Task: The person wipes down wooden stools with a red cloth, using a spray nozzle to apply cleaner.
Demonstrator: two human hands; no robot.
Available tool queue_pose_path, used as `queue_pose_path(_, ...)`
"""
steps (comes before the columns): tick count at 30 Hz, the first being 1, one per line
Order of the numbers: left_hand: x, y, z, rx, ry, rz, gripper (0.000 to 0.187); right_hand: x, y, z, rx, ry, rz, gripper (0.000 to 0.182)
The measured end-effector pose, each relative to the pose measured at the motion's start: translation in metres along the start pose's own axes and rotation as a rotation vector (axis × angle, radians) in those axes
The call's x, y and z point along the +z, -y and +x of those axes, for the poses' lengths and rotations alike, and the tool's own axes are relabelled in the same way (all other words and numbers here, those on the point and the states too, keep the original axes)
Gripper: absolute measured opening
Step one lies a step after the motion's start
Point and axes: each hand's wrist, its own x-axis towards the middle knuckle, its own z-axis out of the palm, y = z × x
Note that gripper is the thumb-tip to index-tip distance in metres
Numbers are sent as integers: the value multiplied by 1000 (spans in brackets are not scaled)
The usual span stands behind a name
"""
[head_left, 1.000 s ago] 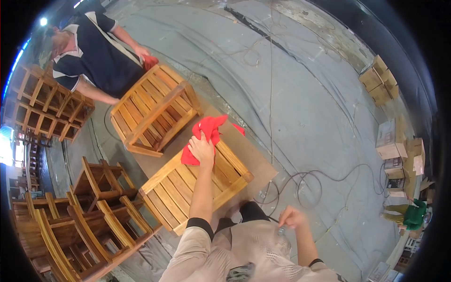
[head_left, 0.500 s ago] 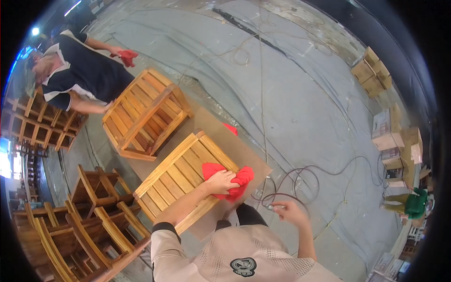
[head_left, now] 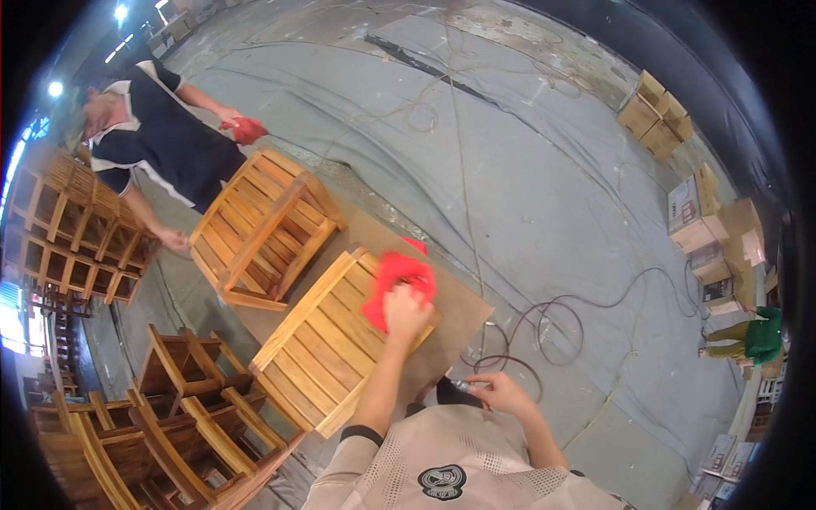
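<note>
Wiping looks midway: the left hand (head_left: 405, 308) grips a red rag (head_left: 396, 279) pressed on the far right corner of the near slatted wooden piece (head_left: 327, 344); its near slats seem left. The right hand (head_left: 500, 393) is closed around a small metal tool (head_left: 465, 386).

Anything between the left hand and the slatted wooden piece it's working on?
Only the red cloth: the left hand presses it flat onto the wooden slatted piece. Nothing else visible lies between them. The right hand holds a small item, off the piece.

Brown board (head_left: 463, 297), probably cardboard, carries 2 slatted chairs (head_left: 331, 340).
</note>
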Motion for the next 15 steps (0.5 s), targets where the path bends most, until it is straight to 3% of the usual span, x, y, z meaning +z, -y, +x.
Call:
queue_pose_path(1, -6, -12, -12, 139, 42, -59, 27, -1, -3, 1, -7, 13, 5, 33)
queue_pose_path(5, -3, 29, -12, 177, -32, -104, 32, 0, 15, -3, -65, 35, 70, 32)
queue_pose_path(7, -2, 72, 16, -71, -56, 22, 38, 0, 25, -9, -57, 34, 65, 32)
queue_pose_path(8, -9, 88, 34, -291, -8, 174, 44, 3, 26, -10, -51, 14, 36, 32)
queue_pose_path(9, -6, 108, 49, -414, -125, 254, 45, 6, 26, -10, -45, -5, -3, 32)
queue_pose_path(11, -16, 125, 67, -602, -67, 226, 48, 12, 11, -5, -19, -73, -74, 34)
queue_pose_path(15, -17, 88, 24, -508, -97, 171, 52, 34, 7, -17, -41, -234, 34, 35)
